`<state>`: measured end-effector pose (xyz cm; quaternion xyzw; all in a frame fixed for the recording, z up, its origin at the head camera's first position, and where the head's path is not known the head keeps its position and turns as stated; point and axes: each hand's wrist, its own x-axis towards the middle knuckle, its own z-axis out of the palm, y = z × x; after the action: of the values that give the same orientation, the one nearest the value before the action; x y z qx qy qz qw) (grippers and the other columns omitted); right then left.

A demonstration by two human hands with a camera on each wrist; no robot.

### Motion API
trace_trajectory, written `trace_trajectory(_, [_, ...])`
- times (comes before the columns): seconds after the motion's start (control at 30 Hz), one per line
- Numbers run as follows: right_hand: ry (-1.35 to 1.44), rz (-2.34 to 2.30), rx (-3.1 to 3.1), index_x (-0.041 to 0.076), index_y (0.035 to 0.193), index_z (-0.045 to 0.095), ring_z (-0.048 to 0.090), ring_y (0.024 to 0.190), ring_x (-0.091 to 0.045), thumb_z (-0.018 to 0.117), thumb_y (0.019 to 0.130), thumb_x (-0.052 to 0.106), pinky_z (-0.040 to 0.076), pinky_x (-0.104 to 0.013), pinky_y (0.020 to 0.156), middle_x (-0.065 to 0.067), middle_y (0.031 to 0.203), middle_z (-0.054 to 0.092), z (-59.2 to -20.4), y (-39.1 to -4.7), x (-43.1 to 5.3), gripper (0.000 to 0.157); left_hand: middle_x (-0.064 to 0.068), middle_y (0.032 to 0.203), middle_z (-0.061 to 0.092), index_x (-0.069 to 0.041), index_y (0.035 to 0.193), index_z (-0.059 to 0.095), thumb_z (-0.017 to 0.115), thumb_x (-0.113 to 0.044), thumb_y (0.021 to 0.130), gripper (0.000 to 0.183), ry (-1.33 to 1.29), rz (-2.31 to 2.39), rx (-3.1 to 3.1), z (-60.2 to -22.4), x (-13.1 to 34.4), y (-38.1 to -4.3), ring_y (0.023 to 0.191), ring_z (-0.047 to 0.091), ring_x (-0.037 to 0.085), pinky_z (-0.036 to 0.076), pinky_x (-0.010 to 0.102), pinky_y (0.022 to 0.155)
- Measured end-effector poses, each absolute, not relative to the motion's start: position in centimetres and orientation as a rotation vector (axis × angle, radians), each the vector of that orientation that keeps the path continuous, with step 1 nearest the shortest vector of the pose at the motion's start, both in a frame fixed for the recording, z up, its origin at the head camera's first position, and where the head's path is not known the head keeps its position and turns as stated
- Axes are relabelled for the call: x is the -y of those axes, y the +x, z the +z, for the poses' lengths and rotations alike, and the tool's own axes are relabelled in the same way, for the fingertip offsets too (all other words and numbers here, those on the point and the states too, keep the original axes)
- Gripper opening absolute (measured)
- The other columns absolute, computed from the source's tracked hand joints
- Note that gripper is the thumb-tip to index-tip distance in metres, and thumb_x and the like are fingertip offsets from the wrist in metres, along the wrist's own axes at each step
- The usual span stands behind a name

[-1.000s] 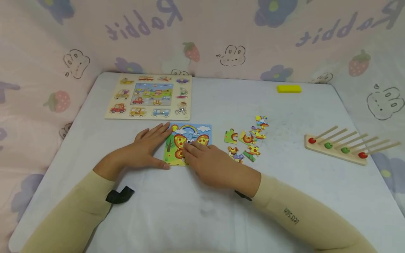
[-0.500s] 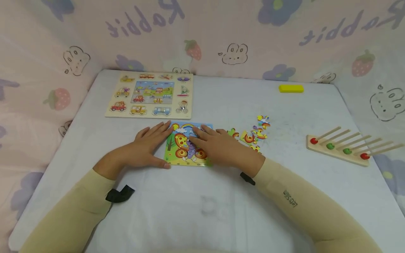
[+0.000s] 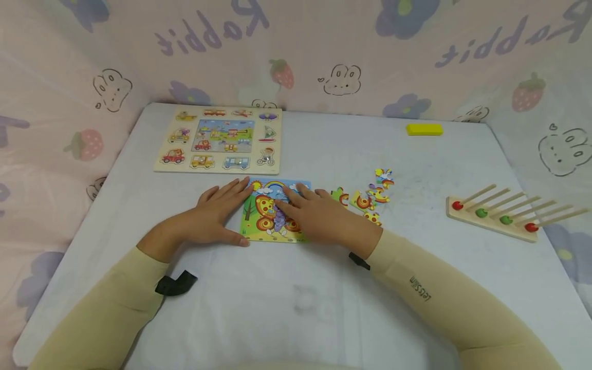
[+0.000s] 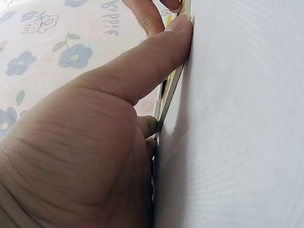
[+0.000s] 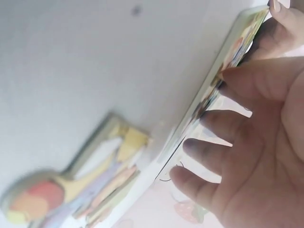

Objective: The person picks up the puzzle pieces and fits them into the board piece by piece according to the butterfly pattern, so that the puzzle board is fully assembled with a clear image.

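Observation:
A square butterfly jigsaw puzzle point(image 3: 253, 223) lies flat on the white table, showing a sun, a rainbow and a tree. My left hand point(image 3: 215, 216) rests along its left edge, fingers spread over the upper corner and thumb at the lower one. With fingers extended, my right hand point(image 3: 321, 216) touches the picture's right half and hides part of the butterfly. The right wrist view shows its fingertips right at the surface of the puzzle point(image 5: 230, 54). Several loose jigsaw pieces point(image 3: 379, 194) lie to the right of the puzzle, some partly behind the right hand and wrist.
Behind the left hand lies a wooden vehicle peg puzzle point(image 3: 159, 165). A yellow block point(image 3: 424, 130) sits near the back edge. On the right stands a wooden base point(image 3: 494, 218) with slanted pegs and red and green beads. A patterned curtain point(image 3: 305, 46) surrounds the table.
My right hand has moved from the butterfly's middle up and to the right, uncovering its lower body and covering the right wing. The left hand has stayed at the left edge.

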<state>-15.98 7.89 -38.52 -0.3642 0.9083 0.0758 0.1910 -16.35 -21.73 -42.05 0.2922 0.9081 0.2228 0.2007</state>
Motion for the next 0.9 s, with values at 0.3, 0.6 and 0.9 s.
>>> trace_trajectory(0.3, [-1.074, 0.218, -2.594, 0.028, 0.174, 0.032, 0.013, 0.164, -0.038, 0.060, 0.113, 0.029, 0.034, -0.061, 0.121, -0.007, 0.181, 0.015, -38.60, -15.58, -8.15, 0.068, 0.005, 0.183, -0.002, -0.011, 0.176, 0.015, 0.083, -0.070, 0.086, 0.128, 0.822, 0.619, -2.536, -42.36, 21.83, -16.42, 0.166, -0.008, 0.031, -0.003, 0.066, 0.124])
trace_trajectory(0.6, [-1.117, 0.232, -2.574, 0.037, 0.172, 0.036, 0.018, 0.163, -0.040, 0.060, 0.113, 0.028, 0.038, -0.062, 0.118, -0.007, 0.180, 0.018, -38.16, -15.47, -8.01, 0.065, 0.005, 0.183, -0.002, -0.011, 0.176, 0.015, 0.083, -0.070, 0.087, 0.126, 0.818, 0.629, -2.531, -42.19, 21.82, -16.39, 0.166, -0.008, 0.031, -0.003, 0.067, 0.124])
trace_trajectory(0.9, [-1.089, 0.243, -2.583, 0.036, 0.173, 0.034, 0.021, 0.163, -0.039, 0.057, 0.114, 0.033, 0.035, -0.063, 0.120, -0.008, 0.180, 0.019, -38.49, -15.26, -7.59, 0.063, 0.006, 0.183, -0.001, -0.010, 0.176, 0.016, 0.082, -0.070, 0.086, 0.127, 0.824, 0.626, -2.536, -42.32, 21.87, -16.39, 0.166, -0.007, 0.032, -0.003, 0.068, 0.124])
